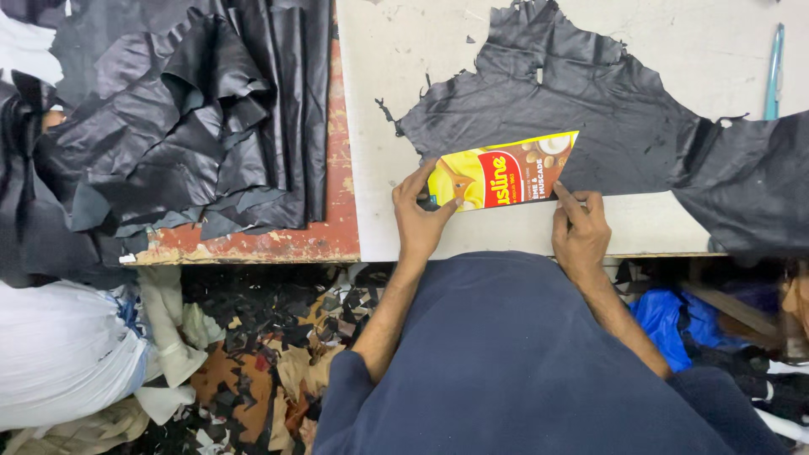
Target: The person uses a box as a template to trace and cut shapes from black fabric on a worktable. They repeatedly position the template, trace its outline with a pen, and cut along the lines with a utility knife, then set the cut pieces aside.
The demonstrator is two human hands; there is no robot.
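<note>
Nearest the camera is the person's navy shirt [514,362], filling the lower middle, with both bare forearms reaching up from it to the tabletop [396,76].

On the pale tabletop lies a large black leather hide [590,109] with ragged edges, spreading from the centre off to the right, where it hangs over the near edge. On the hide's lower edge sits a yellow and red card template [503,175], a slanted four-sided piece cut from printed packaging, its long side running along the hide's straight bottom edge.

The left hand [419,215] rests flat with fingers spread apart, fingertips pressing the template's left end; it grips nothing. The right hand [580,227] has its fingers drawn loosely together, the index finger pressing at the template's lower right corner on the hide. Whether it holds a small tool I cannot tell.

To the left, a pile of black leather pieces [185,109] lies crumpled over a worn red surface [329,227] that abuts the tabletop. A blue pen [773,72] lies at the far right, well apart from the hands.

Bare tabletop shows above the template to the left of the hide, and as a narrow strip between the hands and the near edge.

Below the edge, the floor is littered with black and tan scraps [261,371]; a white sack [59,354] bulges at left, contents unseen, and a blue bag [666,316] sits at right.
</note>
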